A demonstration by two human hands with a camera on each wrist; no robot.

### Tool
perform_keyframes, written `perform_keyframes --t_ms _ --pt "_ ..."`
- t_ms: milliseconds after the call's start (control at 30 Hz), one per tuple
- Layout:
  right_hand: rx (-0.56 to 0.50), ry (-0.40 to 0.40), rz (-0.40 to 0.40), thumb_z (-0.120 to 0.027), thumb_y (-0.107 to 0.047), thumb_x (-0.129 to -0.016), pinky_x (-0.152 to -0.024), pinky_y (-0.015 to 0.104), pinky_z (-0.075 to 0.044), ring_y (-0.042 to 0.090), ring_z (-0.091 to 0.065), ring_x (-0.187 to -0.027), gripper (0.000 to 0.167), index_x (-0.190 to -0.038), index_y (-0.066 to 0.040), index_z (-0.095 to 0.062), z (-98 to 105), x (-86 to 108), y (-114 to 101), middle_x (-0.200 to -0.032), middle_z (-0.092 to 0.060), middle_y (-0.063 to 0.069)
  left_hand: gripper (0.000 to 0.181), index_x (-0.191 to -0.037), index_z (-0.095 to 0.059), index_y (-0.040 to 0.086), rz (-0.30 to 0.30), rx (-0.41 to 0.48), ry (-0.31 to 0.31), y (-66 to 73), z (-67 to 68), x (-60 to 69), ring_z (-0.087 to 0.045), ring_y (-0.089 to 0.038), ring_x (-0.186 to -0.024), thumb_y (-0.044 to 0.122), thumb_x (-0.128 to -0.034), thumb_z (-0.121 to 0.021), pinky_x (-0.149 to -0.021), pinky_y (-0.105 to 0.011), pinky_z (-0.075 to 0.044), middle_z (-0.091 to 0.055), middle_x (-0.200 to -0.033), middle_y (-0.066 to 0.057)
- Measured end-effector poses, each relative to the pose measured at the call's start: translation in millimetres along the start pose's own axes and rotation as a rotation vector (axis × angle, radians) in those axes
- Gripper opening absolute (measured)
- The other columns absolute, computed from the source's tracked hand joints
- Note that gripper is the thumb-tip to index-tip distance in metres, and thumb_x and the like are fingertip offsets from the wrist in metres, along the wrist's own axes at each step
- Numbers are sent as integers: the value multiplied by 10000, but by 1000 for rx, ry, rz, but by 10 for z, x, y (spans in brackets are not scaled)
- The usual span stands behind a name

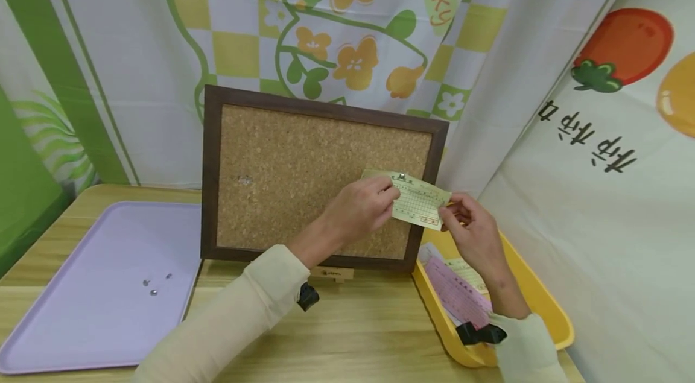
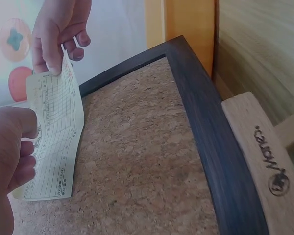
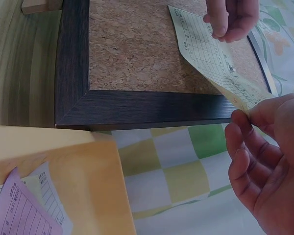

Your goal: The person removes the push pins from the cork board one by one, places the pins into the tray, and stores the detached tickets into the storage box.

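Note:
A pale green-yellow printed receipt slip (image 1: 415,205) lies partly across the right side of a brown-framed corkboard (image 1: 304,178). My right hand (image 1: 475,232) pinches the slip's right end between thumb and forefinger, and the paper bows away from the board there. My left hand (image 1: 361,202) is over the slip's left part with fingers curled. Whether it grips the paper or something small between its fingertips is hidden. A small shiny pin (image 1: 402,177) sits at the slip's upper edge, just beside the left fingers. Another clear, shiny bit (image 1: 245,180) is on the cork's left side.
On the left, a lilac tray (image 1: 81,316) bears three small shiny pins (image 1: 154,292). A yellow bin (image 1: 561,332) stands under my right forearm, with pink slips (image 1: 453,289) and pale ones inside. Below the board projects a wooden stand (image 1: 339,273). Patterned curtains hang behind.

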State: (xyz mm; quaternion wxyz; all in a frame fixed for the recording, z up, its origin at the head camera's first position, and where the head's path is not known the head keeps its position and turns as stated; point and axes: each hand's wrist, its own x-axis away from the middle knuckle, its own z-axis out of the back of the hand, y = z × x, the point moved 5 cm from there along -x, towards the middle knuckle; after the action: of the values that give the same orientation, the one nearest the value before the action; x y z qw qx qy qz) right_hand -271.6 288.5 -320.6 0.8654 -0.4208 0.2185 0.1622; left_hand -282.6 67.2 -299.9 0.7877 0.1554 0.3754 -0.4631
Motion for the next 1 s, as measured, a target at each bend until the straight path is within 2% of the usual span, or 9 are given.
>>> perform_keyframes --t_ms 200,367,567,800,1000 --pt "-48 -20 -19 -649 -70 -1007 -570 229 -485 159 -646 -688 195 -1172 32 -637 5 4 4 -895 -672 150 132 -1046 -730 49 48 -63 19 -41 -15 -109 -595 -212 -927 71 -929 -672 -804 -309 -496 -662 -1049 -85" --pt "-71 -22 -8 -645 -37 -1003 -540 238 -478 112 -625 -674 193 -1179 41 -638 18 13 6 -891 -668 156 175 -1101 -747 86 76 -190 39 -69 -29 -206 -583 -221 -956 139 -959 -661 -798 -320 -480 -660 -1079 -66" --pt "-79 -22 0 -654 -35 -998 -556 235 -493 119 -629 -677 189 -1173 38 -645 19 24 -10 -893 -677 148 159 -1051 -764 105 66 -307 62 -82 -66 -292 -620 -203 -946 151 -979 -629 -760 -298 -490 -681 -1037 -42" --pt "-79 -26 20 -656 -33 -996 -586 218 -510 120 -627 -683 188 -1172 34 -653 21 33 -29 -886 -676 142 143 -1018 -757 82 69 -313 50 -95 -89 -328 -623 -188 -881 127 -969 -630 -686 -268 -486 -681 -1011 -44" --pt "-92 -24 38 -643 -35 -1005 -600 224 -526 132 -625 -687 141 -1121 46 -655 38 57 -41 -880 -669 134 134 -1019 -756 82 66 -320 53 -109 -111 -324 -608 -177 -847 129 -961 -645 -672 -257 -491 -669 -1007 -41"
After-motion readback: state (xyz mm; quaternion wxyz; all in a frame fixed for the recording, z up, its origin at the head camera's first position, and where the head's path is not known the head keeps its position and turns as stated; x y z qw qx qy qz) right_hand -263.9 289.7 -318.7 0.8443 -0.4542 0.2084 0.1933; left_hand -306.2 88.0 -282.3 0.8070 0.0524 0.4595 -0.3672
